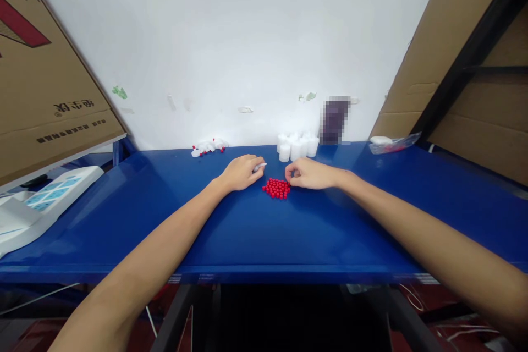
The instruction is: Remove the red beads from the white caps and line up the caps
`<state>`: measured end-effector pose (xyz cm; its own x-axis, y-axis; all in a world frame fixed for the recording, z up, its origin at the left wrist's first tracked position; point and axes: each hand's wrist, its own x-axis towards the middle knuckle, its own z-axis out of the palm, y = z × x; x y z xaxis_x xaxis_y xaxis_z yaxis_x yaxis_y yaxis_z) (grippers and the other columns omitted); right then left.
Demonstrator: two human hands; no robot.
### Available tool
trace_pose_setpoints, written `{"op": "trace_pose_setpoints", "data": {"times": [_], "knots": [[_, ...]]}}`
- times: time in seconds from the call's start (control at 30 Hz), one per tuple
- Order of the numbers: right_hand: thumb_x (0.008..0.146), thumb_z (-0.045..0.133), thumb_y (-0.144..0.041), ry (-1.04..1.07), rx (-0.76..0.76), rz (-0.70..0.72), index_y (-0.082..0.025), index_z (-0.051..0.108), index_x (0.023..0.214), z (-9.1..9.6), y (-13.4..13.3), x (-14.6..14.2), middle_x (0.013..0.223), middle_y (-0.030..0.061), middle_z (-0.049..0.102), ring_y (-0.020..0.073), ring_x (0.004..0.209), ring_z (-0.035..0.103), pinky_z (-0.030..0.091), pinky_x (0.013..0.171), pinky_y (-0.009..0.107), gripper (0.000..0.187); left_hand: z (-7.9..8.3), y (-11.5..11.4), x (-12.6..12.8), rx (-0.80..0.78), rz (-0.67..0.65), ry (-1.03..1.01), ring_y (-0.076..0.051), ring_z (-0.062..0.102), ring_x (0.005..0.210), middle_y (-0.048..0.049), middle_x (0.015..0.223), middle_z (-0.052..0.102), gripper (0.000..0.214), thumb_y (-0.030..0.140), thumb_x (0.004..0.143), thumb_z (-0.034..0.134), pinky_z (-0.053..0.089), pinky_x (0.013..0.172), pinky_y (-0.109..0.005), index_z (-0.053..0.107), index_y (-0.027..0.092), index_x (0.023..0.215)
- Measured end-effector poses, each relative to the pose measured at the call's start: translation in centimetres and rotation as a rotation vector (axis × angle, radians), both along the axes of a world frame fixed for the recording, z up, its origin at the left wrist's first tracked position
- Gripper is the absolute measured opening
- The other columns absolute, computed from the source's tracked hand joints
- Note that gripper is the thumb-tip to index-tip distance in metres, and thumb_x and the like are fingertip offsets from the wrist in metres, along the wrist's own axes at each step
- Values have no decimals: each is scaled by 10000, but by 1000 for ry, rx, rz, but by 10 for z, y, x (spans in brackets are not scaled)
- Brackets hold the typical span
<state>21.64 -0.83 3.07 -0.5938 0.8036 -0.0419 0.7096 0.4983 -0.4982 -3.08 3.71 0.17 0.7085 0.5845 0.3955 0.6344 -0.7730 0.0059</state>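
My left hand (243,172) is closed, pinching a small white piece (259,166) whose pale edge shows at the thumb and forefinger. Across from it, my right hand (310,174) has its fingers curled toward the thumb beside the right edge of the red pile; whatever is at its fingertips is hidden. Between the hands lies a cluster of small red caps or beads (277,188) on the blue table (264,236). Just behind my right hand stand several white cylinders (297,146), grouped close together.
Against the wall at the back left sits a small heap of white pieces with red parts (208,146). A clear plastic bag (394,144) lies at the back right. On the left stand a white device with blue panels (51,198) and a cardboard sheet (53,82).
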Motion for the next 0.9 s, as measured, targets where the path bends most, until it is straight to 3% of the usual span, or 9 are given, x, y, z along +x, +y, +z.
{"op": "trace_pose_setpoints", "data": {"times": [0.23, 0.7, 0.9], "knots": [[735, 593, -269, -36, 37, -11, -198, 607, 734, 0, 2, 3, 602, -23, 541, 117, 516, 426, 294, 524, 277, 72, 0, 0, 0, -5, 5, 7, -187, 548, 730, -41, 778, 611, 245, 318, 960, 396, 408, 671, -313, 596, 196, 885], [716, 606, -285, -13, 133, 24, -187, 615, 678, -7, 9, 7, 699, 6, 643, 135, 614, 539, 375, 583, 276, 106, -1, 1, 0, -11, 17, 10, -190, 551, 725, -44, 780, 616, 224, 299, 941, 404, 412, 661, -314, 593, 199, 873], [723, 596, -273, 6, 71, 35, -186, 617, 660, -5, 7, 8, 618, -19, 600, 120, 571, 510, 363, 559, 270, 109, -2, 2, -1, -8, 13, 16, -201, 561, 750, -46, 790, 618, 221, 301, 942, 405, 415, 674, -320, 598, 203, 897]]}}
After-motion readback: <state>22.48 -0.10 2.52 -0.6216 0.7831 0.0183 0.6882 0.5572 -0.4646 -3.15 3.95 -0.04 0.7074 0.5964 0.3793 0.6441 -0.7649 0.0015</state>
